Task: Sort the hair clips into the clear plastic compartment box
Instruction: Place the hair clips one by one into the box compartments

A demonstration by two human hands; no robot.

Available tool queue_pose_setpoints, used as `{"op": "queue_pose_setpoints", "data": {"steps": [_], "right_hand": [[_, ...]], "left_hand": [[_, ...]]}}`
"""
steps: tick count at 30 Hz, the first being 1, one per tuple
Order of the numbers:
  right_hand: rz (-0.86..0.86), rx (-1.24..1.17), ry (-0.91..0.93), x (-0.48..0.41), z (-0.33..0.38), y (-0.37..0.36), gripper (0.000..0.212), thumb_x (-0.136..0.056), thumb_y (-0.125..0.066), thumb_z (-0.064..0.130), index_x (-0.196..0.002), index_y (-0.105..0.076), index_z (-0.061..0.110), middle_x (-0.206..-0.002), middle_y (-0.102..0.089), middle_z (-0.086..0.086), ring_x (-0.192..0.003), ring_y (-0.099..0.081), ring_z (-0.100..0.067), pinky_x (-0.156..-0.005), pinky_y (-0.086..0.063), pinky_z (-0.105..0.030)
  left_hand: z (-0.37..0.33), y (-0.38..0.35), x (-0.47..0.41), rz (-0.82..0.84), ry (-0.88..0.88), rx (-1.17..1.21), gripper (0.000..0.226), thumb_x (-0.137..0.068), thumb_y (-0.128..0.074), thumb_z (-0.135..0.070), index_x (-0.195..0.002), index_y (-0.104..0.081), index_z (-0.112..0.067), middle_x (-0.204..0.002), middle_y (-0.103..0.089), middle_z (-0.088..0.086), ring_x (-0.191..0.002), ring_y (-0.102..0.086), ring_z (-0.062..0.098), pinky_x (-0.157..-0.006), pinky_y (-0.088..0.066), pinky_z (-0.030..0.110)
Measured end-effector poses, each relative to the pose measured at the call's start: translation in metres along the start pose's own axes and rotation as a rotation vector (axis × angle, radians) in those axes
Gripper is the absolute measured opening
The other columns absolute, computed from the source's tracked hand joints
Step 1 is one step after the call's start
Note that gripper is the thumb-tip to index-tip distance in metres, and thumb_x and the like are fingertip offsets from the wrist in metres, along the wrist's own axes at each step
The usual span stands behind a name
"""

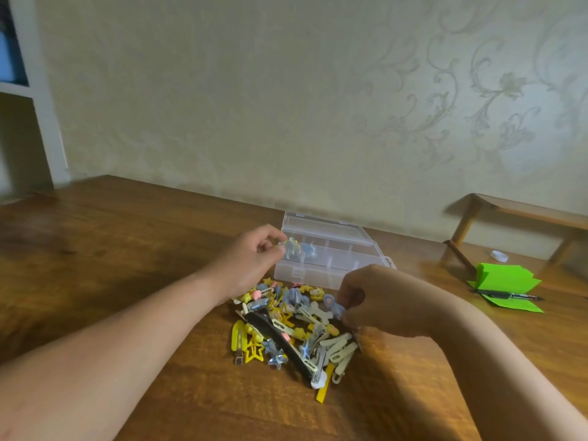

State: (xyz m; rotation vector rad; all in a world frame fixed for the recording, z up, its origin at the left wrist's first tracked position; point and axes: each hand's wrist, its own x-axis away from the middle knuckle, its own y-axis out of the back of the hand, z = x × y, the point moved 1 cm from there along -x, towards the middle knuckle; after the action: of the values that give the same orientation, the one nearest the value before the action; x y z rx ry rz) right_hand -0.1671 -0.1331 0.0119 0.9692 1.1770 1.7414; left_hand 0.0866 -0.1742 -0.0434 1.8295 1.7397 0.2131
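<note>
Left-hand grip (254, 259): narrow, thumb and forefinger pinched on a pale blue clip (291, 246). The clip is held over the left end of the clear compartment box (305, 274), at the far row. Just right of that grip a second blue clip (309, 250) is seen inside the box; which cell it lies in cannot be resolved through the clear dividers. The lid (321, 221) is folded back and stands up on the far side of the grip. Right-hand grip (378, 300): fingers curled, a light blue clip (334, 305) pinched at the fingertips. It is held low at the right edge of the clip pile (286, 326); whether it is lifted clear of the pile cannot be told. The pile is spread on the wooden tabletop (127, 249) between the two grips, on the near side of the box, its far edge just beside the box front wall. Yellow, cream, blue and pink clips are mixed in it. A long black clip (276, 332) is laid diagonally across the pile, below the left-hand grip. A yellow star clip (253, 353) sits at the pile's near-left edge. Well apart to the right of the right-hand grip, green paper notes (506, 278) are stacked with a black pen (509, 296) laid across them. A small white object (499, 256) lies just beyond the notes.
</note>
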Motion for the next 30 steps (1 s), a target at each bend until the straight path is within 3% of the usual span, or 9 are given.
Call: {"op": "queue_pose_setpoints", "data": {"steps": [2, 6, 9, 13, 16, 18, 22, 25, 30], "right_hand": [[-0.068, -0.067, 0.008, 0.002, -0.004, 0.007, 0.006, -0.093, -0.072, 0.038, -0.093, -0.072, 0.032, -0.082, -0.070, 0.006, -0.066, -0.061, -0.007, -0.063, -0.054, -0.023], [-0.350, -0.354, 0.019, -0.008, -0.002, 0.025, 0.010, -0.094, -0.075, 0.039, -0.090, -0.076, 0.029, -0.082, -0.075, 0.002, -0.062, -0.060, -0.012, -0.060, -0.049, -0.028], [-0.480, -0.368, -0.047, -0.041, 0.004, 0.043, 0.016, -0.095, -0.076, 0.034, -0.086, -0.077, 0.020, -0.078, -0.075, -0.001, -0.062, -0.056, -0.013, -0.056, -0.045, -0.027], [-0.333, -0.303, -0.184, -0.091, 0.003, 0.053, 0.015, -0.089, -0.081, 0.024, -0.080, -0.082, 0.012, -0.069, -0.074, -0.003, -0.062, -0.057, -0.017, -0.052, -0.045, -0.022], [-0.205, -0.249, -0.299, -0.125, -0.007, 0.048, 0.018, -0.081, -0.084, 0.018, -0.088, -0.084, 0.001, -0.087, -0.082, -0.014, -0.070, -0.064, -0.020, -0.069, -0.056, -0.032], [-0.162, -0.172, -0.345, -0.136, -0.007, 0.044, 0.025, -0.082, -0.084, 0.019, -0.092, -0.082, -0.004, -0.086, -0.079, -0.017, -0.068, -0.060, -0.023, -0.069, -0.058, -0.036], [-0.148, -0.086, -0.390, -0.142, -0.003, 0.043, 0.020, -0.085, -0.082, 0.020, -0.075, -0.071, 0.007, -0.064, -0.058, -0.006, -0.055, -0.047, -0.019, -0.055, -0.040, -0.027], [-0.110, -0.045, -0.407, -0.141, 0.001, 0.045, 0.025, -0.086, -0.081, 0.020, -0.068, -0.067, 0.009, -0.060, -0.058, -0.004, -0.051, -0.046, -0.017, -0.054, -0.039, -0.025], [-0.147, -0.123, -0.382, -0.142, -0.006, 0.042, 0.023, -0.088, -0.081, 0.018, -0.098, -0.081, -0.003, -0.073, -0.066, -0.011, -0.054, -0.046, -0.019, -0.054, -0.040, -0.026]], "left_hand": [[0.001, 0.000, -0.001, 0.002, -0.002, -0.001, 0.028, -0.109, -0.054, -0.037, -0.135, -0.063, -0.032, -0.111, -0.065, -0.003, -0.105, -0.062, 0.009, -0.091, -0.052, 0.030], [0.005, -0.001, -0.004, 0.008, -0.012, -0.023, 0.029, -0.109, -0.055, -0.040, -0.136, -0.063, -0.034, -0.116, -0.064, -0.008, -0.109, -0.061, 0.007, -0.091, -0.051, 0.026], [0.008, -0.002, -0.007, -0.005, -0.023, -0.027, 0.030, -0.108, -0.057, -0.042, -0.136, -0.064, -0.032, -0.119, -0.062, -0.012, -0.108, -0.059, 0.002, -0.087, -0.050, 0.023], [0.011, -0.001, -0.008, -0.013, -0.029, -0.054, 0.032, -0.107, -0.057, -0.043, -0.136, -0.064, -0.032, -0.120, -0.061, -0.011, -0.110, -0.060, 0.006, -0.083, -0.050, 0.021], [0.009, -0.002, -0.006, 0.012, 0.007, -0.023, 0.031, -0.108, -0.057, -0.042, -0.136, -0.063, -0.033, -0.121, -0.059, -0.008, -0.103, -0.066, 0.013, -0.062, -0.059, 0.023], [0.007, -0.003, -0.005, 0.030, 0.040, 0.029, 0.030, -0.108, -0.058, -0.040, -0.136, -0.063, -0.032, -0.121, -0.056, -0.004, -0.094, -0.069, 0.018, -0.049, -0.057, 0.024], [0.006, -0.002, -0.005, 0.027, 0.053, 0.032, 0.031, -0.107, -0.057, -0.043, -0.137, -0.062, -0.033, -0.120, -0.055, -0.003, -0.092, -0.071, 0.021, -0.052, -0.064, 0.032], [0.006, 0.000, -0.005, 0.012, 0.033, -0.038, 0.032, -0.107, -0.055, -0.046, -0.136, -0.062, -0.035, -0.123, -0.058, -0.005, -0.095, -0.072, 0.016, -0.069, -0.067, 0.039], [0.005, -0.001, -0.004, 0.024, 0.040, -0.002, 0.031, -0.107, -0.056, -0.045, -0.135, -0.063, -0.034, -0.120, -0.056, -0.005, -0.093, -0.071, 0.018, -0.056, -0.065, 0.032]]}}
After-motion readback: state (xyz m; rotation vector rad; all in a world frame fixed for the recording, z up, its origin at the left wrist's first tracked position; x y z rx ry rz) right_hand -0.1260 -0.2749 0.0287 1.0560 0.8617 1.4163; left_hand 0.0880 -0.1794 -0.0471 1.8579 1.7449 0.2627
